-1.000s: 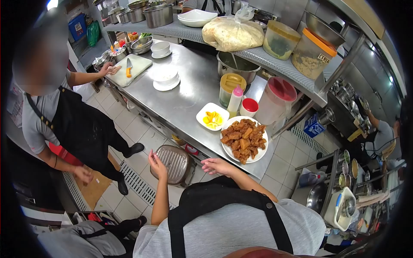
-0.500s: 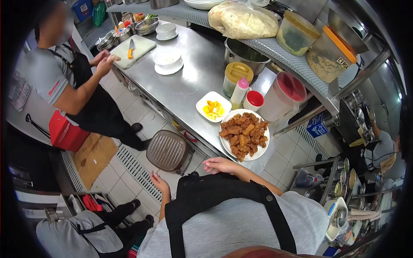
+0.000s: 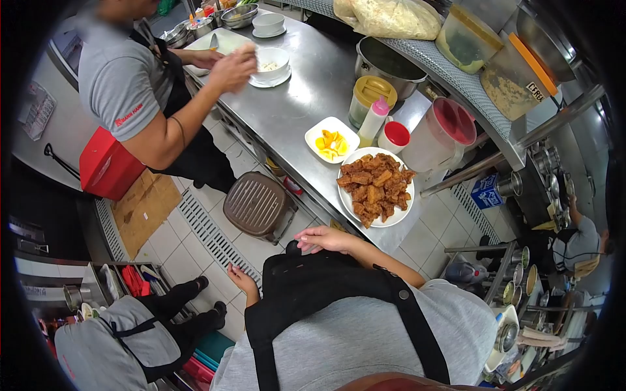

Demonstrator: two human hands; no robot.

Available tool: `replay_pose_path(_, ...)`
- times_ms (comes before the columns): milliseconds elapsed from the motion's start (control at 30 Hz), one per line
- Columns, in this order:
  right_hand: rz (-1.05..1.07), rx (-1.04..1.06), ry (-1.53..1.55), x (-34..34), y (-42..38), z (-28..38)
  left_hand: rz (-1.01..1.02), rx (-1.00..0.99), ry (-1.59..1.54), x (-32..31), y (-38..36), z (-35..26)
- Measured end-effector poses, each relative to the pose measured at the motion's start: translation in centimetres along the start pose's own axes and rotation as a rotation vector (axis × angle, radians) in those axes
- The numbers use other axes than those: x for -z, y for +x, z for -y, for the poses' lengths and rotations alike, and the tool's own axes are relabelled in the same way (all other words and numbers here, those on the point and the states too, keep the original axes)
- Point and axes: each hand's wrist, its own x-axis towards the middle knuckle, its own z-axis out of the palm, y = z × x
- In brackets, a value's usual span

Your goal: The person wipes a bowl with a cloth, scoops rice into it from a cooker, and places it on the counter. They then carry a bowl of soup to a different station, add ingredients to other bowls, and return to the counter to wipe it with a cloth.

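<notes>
My right hand (image 3: 324, 239) hovers in front of my black apron (image 3: 306, 287), its fingers loosely stretched out and nothing in it. Lower and to the left, my left hand (image 3: 243, 280) is also open and empty. The nearest food is a round white plate (image 3: 397, 220) heaped with brown fried meat pieces (image 3: 375, 189) at the table's near corner. Beside it sits a white square bowl (image 3: 315, 145) with yellow-orange wedges (image 3: 332, 143). Neither hand touches them.
A co-worker (image 3: 147, 91) leans over the steel table (image 3: 287, 111) at left, hands near a white bowl (image 3: 270, 65). A brown stool (image 3: 254, 203) stands by the table. Behind the plate are a squeeze bottle (image 3: 373, 124), a red-lidded pitcher (image 3: 437, 140) and a shelf (image 3: 450, 72). Another person (image 3: 124, 345) is lower left.
The co-worker at left has stepped nearer the table and brought their hands over toward the white bowl. My right hand has shifted slightly left and up; my left hand is slightly lower.
</notes>
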Motion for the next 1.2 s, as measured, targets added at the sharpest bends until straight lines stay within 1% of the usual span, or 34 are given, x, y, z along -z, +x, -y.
replay_pose_path(100,0.016,-0.017,-0.002,-0.3,0.0,-0.1,-0.013,-0.037,0.006,0.3,-0.4,0.6)
replay_pose_path(167,0.029,-0.037,-0.017,-0.8,-0.1,0.0,-0.016,-0.019,-0.015,0.8,-0.7,0.8)
replay_pose_path(233,0.039,-0.039,-0.022,-0.9,0.3,-0.3,0.048,0.036,-0.040,1.3,-0.7,1.2)
replay_pose_path(467,0.061,-0.034,-0.038,-1.6,0.4,0.2,-0.017,-0.003,-0.035,1.9,-0.9,2.3)
replay_pose_path(600,0.074,-0.032,-0.060,-1.6,0.4,0.5,-0.009,0.026,-0.031,2.2,-0.7,2.4)
replay_pose_path(767,0.085,-0.024,-0.066,-1.5,0.5,0.9,-0.032,0.047,-0.018,1.9,-0.6,2.5)
replay_pose_path(1067,0.069,-0.026,-0.061,-1.4,0.5,1.4,-0.013,0.076,0.012,1.4,-0.1,3.0)
replay_pose_path(1200,0.061,-0.020,-0.050,-1.2,0.7,1.2,-0.023,0.050,0.014,0.9,0.2,3.3)
